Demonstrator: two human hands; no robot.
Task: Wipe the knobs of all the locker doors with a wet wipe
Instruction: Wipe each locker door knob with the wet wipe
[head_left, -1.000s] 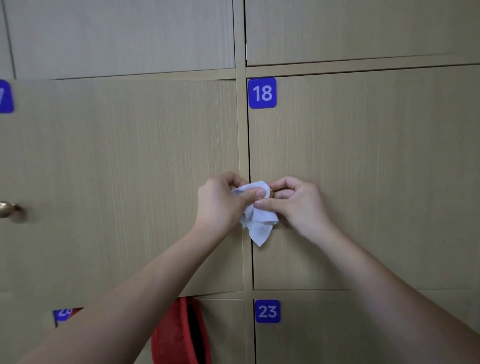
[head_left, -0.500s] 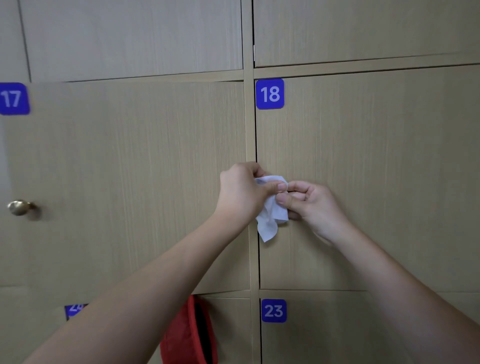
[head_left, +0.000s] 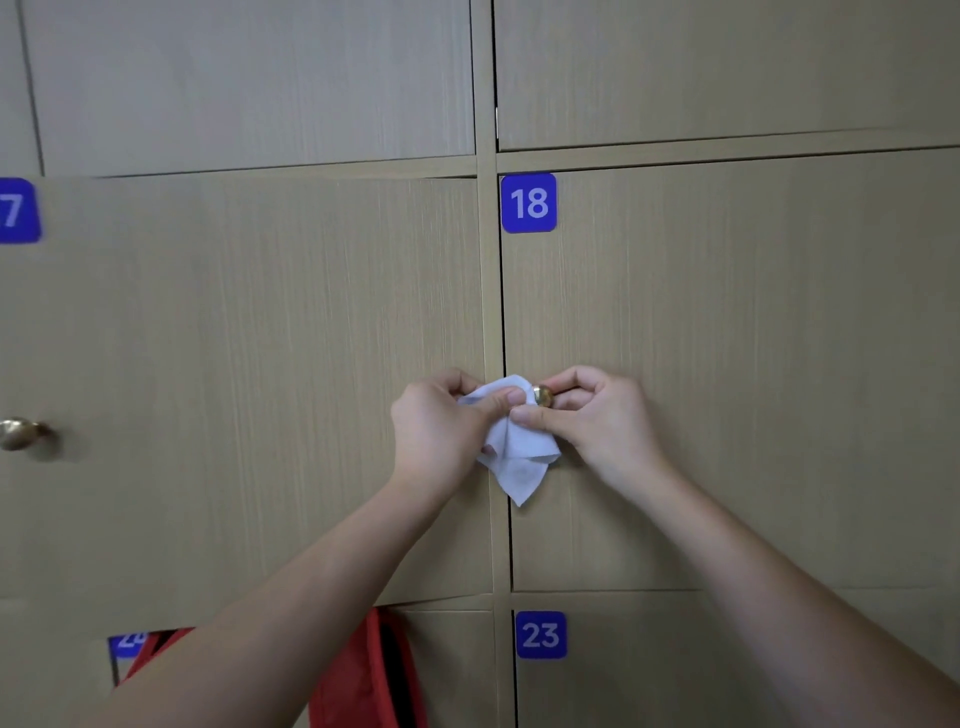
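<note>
Head view, the only one: both hands work at the brass knob (head_left: 543, 396) of the door tagged 18 (head_left: 528, 202), which sits right at that door's left edge beside the vertical frame strip (head_left: 488, 312). Left hand (head_left: 441, 431) has its fingers curled round the bunched white wet wipe (head_left: 511, 447), thumb pressed flat on top of the cloth, which gives it a firm pad to drag round the metal. The wipe touches the knob's left side and its loose corner hangs down below both hands (slack cloth, not doing any cleaning). Right hand (head_left: 597, 415) pinches from the other side: thumb tip lies under the knob on the wipe's edge, index curled over the top, other fingers folded behind. My read is that it's steadying the knob or feeding cloth round the far side, but I cannot tell whether it grips the stem itself, since the hand hides it. Knob face is partly bare and shiny, so the wipe isn't wrapped fully round. Another knob (head_left: 18, 432) shows at the far left on the door tagged with a cut-off 7 (head_left: 15, 209), blurred. Below, tag 23 (head_left: 540, 635) marks the next row, and something red (head_left: 363, 675) hangs out of the lower left locker, behind the left forearm. Plenty of doors to go, I'd judge.
</note>
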